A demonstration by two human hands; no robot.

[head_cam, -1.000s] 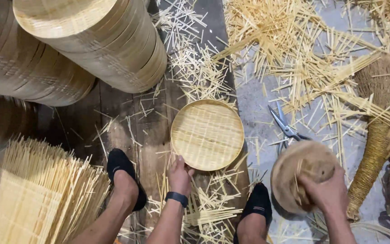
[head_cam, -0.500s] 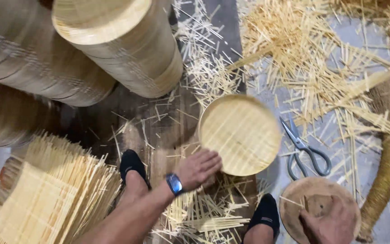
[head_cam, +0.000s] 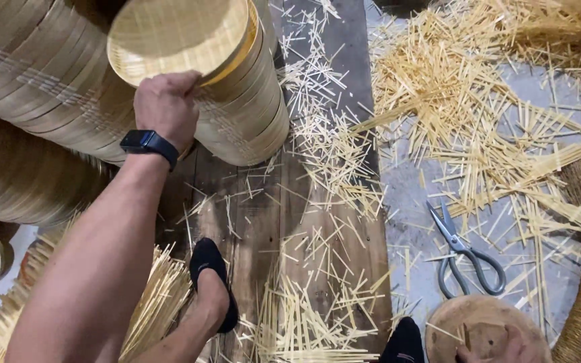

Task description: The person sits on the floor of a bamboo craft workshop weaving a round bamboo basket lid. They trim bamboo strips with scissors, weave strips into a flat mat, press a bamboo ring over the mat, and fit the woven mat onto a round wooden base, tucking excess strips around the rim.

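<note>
The right hand (head_cam: 506, 349) was cut off by the bottom edge over the round wooden block (head_cam: 485, 329), so its grip could not be told, the left hand's (head_cam: 166, 107) fingertips hid behind the tray (head_cam: 176, 37) rim, and the tray stacks (head_cam: 28, 81) ran off the top and left edges.

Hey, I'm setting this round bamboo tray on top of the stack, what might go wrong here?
1. The left hand grips the round bamboo tray only at its near rim, and the tall stack leans, so tray or stack might slide off.
2. Loose bamboo splints litter the wooden boards around the socked foot; one could jab it or cause a slip.
3. The scissors lie on the floor near the right hand, easy to graze.
</note>
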